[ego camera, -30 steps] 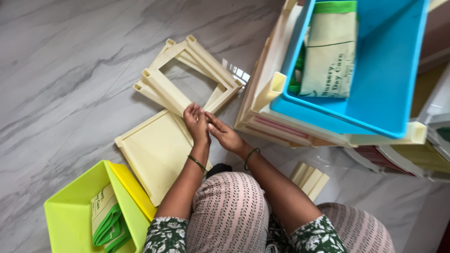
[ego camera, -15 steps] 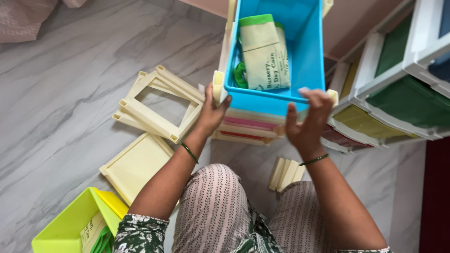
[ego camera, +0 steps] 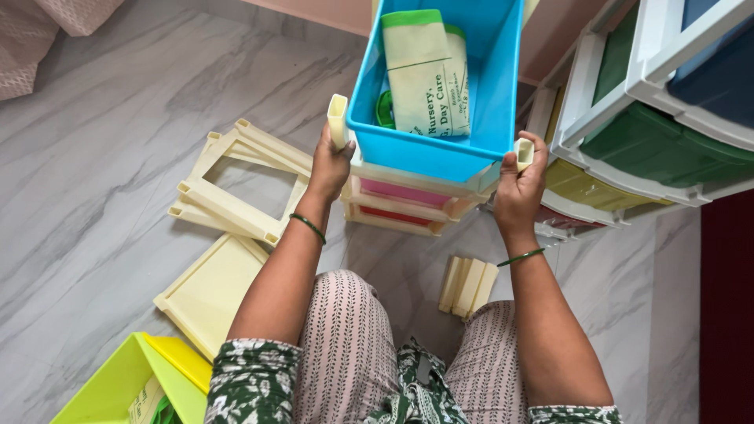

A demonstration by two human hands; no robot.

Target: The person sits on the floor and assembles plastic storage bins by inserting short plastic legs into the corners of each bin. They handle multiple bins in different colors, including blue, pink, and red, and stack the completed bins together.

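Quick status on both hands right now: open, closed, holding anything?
Left hand: closed on a cream corner post of the drawer stack.
Right hand: closed on the other cream post, beside the blue drawer.

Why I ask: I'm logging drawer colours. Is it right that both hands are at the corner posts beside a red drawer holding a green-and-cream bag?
Not quite: the head view shows the drawer is blue, not red. The left hand and right hand are at its cream corner posts, and the green-and-cream bag lies inside.
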